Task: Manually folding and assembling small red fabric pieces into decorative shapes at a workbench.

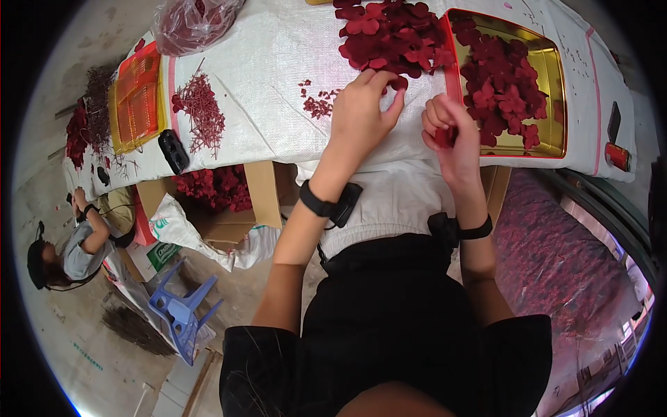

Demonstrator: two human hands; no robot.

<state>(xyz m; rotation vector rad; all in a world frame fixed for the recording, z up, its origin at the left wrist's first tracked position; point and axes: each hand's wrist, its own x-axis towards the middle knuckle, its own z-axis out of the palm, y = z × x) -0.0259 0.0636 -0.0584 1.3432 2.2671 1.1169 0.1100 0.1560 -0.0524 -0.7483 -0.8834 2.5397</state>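
Observation:
My left hand [363, 108] is over the white woven sheet [257, 83], at the near edge of a loose pile of dark red fabric flower petals [396, 35]. Its thumb and forefinger close on a small red petal piece [399, 83]. Just left of that hand lie tiny red bits [318, 105]. My right hand [455, 135] is curled, fingers bent in, around dark red petals [445, 137]; how many it holds is hidden. Beside it stands a red-rimmed, gold-lined tin box [552, 90], partly filled with dark red flower petals [507, 97].
Left on the table are red stems [201, 111], a black case-like object [173, 151], an orange-yellow packet [139, 97] and a plastic bag [194, 28]. Cardboard boxes [264, 194] sit below the table edge. A blue stool [184, 313] and another person [83, 243] are at left.

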